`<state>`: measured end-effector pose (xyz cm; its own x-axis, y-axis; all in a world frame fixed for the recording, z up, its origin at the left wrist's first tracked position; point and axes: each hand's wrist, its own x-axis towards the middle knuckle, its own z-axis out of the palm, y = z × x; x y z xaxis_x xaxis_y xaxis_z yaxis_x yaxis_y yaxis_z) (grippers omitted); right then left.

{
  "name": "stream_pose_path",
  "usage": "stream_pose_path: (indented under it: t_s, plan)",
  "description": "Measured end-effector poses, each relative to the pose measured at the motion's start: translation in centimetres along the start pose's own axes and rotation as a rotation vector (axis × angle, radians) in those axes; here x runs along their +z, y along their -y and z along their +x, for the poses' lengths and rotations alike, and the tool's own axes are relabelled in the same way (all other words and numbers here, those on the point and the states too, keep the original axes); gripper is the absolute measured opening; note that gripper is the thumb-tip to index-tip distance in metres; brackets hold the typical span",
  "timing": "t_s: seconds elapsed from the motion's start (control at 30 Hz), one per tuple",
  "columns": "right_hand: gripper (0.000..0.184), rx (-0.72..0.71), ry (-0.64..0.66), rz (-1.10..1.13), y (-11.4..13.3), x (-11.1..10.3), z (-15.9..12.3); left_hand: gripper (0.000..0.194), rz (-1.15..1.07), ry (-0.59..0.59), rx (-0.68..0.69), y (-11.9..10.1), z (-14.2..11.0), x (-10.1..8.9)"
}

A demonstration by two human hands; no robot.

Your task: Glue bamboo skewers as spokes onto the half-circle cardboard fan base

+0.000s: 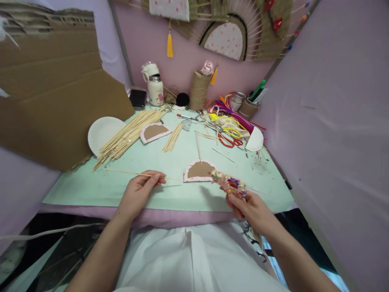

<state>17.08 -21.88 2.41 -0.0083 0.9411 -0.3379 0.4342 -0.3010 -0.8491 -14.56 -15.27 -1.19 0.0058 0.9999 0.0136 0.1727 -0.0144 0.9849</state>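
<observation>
Pink cloth walls (133, 44) close in around your pale green table (170, 202), with a big cardboard sheet (54, 97) propped along its left edge, perhaps to keep it off the working surface. A long bundle of sticks (133, 132) slants from the back towards the left edge, partly over a white paper plate (105, 127), probably so single sticks come easily to your left. Near the middle of the front edge, one cloth-rimmed half-round (199, 172) lies flat, straight side towards you, a stick (198, 148) reaching from its curve towards the back edge. Your right hand (247, 209) wraps a flower-patterned tool (227, 184), fingers closed round it, its narrow end at the half-round's right side; whether it touches, you can't tell from here. Your left hand (141, 188) pinches a thin stick (121, 171) just left of the half-round, thumb against the fingers with hardly any gap, roughly parallel to the front edge; that light grip likely leaves its right-hand end easy to steer.
</observation>
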Motion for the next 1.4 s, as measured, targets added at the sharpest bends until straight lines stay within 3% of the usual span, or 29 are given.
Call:
stream_pose_path:
  t_s: [0.2,0.33,0.43,0.63,1.4]
  plan:
    - [0.049,-0.026,0.157,0.003,1.6,2.7,1.2,0.033,0.095,0.015,0.152,-0.2,0.1,0.2]
    - [0.046,-0.022,0.184,-0.026,2.3,3.5,1.3,0.025,0.045,-0.008,0.077,0.0,-0.1,0.4]
    - [0.045,-0.029,0.175,-0.047,2.5,4.0,1.4,0.022,-0.056,-0.111,0.020,0.1,-0.6,0.9]
    - [0.044,-0.060,0.164,-0.111,2.3,4.4,1.7,0.014,-0.136,-0.327,0.110,0.2,-1.4,1.7]
    - [0.047,-0.053,0.179,-0.232,3.2,5.0,1.8,0.017,-0.190,-0.320,0.110,0.6,-1.3,1.8]
